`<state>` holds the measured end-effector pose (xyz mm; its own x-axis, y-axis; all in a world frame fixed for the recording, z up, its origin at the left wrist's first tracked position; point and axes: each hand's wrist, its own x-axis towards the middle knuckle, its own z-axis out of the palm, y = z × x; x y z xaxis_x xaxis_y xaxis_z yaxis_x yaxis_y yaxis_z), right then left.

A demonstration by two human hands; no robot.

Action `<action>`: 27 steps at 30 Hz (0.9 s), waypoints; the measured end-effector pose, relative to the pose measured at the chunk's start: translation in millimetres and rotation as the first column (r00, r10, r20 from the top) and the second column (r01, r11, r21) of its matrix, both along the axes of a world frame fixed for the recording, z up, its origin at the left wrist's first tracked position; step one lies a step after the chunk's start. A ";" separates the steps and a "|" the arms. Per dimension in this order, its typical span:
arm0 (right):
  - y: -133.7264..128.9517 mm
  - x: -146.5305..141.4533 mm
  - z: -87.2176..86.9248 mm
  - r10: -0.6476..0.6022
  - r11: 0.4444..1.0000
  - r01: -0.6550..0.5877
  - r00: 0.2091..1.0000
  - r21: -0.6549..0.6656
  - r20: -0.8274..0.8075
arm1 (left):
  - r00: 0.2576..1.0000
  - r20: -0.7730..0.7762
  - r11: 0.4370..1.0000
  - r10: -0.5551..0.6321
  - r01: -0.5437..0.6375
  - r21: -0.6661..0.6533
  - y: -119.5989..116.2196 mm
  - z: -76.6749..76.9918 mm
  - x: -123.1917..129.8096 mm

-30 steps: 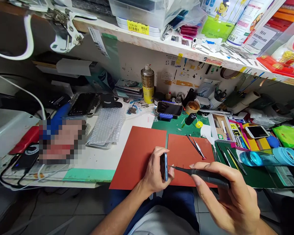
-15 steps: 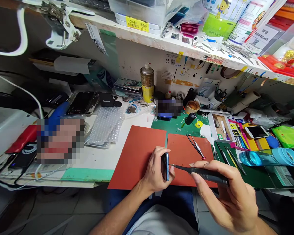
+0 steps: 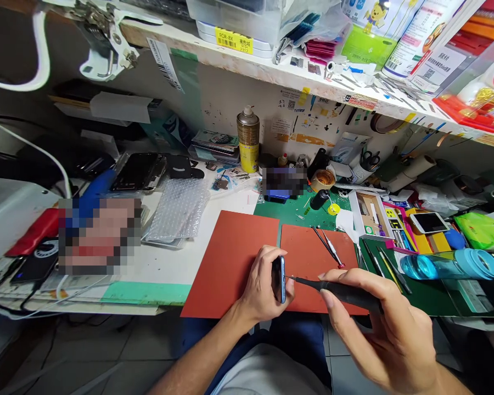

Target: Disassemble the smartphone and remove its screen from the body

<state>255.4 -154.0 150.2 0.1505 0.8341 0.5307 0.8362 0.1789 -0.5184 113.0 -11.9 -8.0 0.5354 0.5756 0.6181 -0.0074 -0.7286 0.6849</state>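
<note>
A blue-edged phone (image 3: 281,280) stands on its side in my left hand (image 3: 263,288), its narrow end edge turned to the right. My right hand (image 3: 382,323) grips a black screwdriver (image 3: 346,293) between thumb and fingers. The driver's thin tip points left and sits close to the phone's end edge; a small gap seems to lie between them. Below both hands are two reddish-brown mats, a left one (image 3: 226,263) and a right one (image 3: 308,247). Tweezers (image 3: 331,247) lie on the right mat.
A spray can (image 3: 248,140) stands at the back. Bubble wrap (image 3: 177,208) lies left of the mats. On the right are a blue transparent bottle (image 3: 453,264), a white tray (image 3: 368,214) and a white phone (image 3: 429,223). A cluttered shelf (image 3: 230,57) crosses above.
The view has shifted very slightly. Both hands keep nearly the same pose, with the screwdriver tip still close to the phone's end edge.
</note>
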 end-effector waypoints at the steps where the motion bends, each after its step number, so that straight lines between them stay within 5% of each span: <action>1: 1.6 0.7 6.0 0.019 1.000 -0.018 0.999 -0.022 0.042 | 1.000 -0.001 1.000 0.000 0.000 0.000 -0.4 -0.4 0.7; 6: 16.2 4.5 39.1 0.199 0.971 -0.164 0.957 -0.172 0.212 | 1.000 0.010 1.000 0.013 -0.013 -0.002 -2.1 -2.6 6.3; 9: 27.2 7.2 49.5 0.206 0.963 -0.147 0.942 -0.225 0.266 | 0.999 0.033 1.000 0.030 -0.030 0.002 -0.7 -1.6 8.4; 17: 64.7 4.1 62.7 0.218 0.948 -0.146 0.945 -0.281 0.243 | 0.995 0.056 0.997 0.081 -0.080 -0.016 12.9 9.1 -2.5; 27: 88.7 -2.8 62.8 0.209 0.922 -0.122 0.956 -0.367 0.207 | 0.992 0.028 0.989 0.123 -0.120 -0.087 15.9 -1.8 -0.4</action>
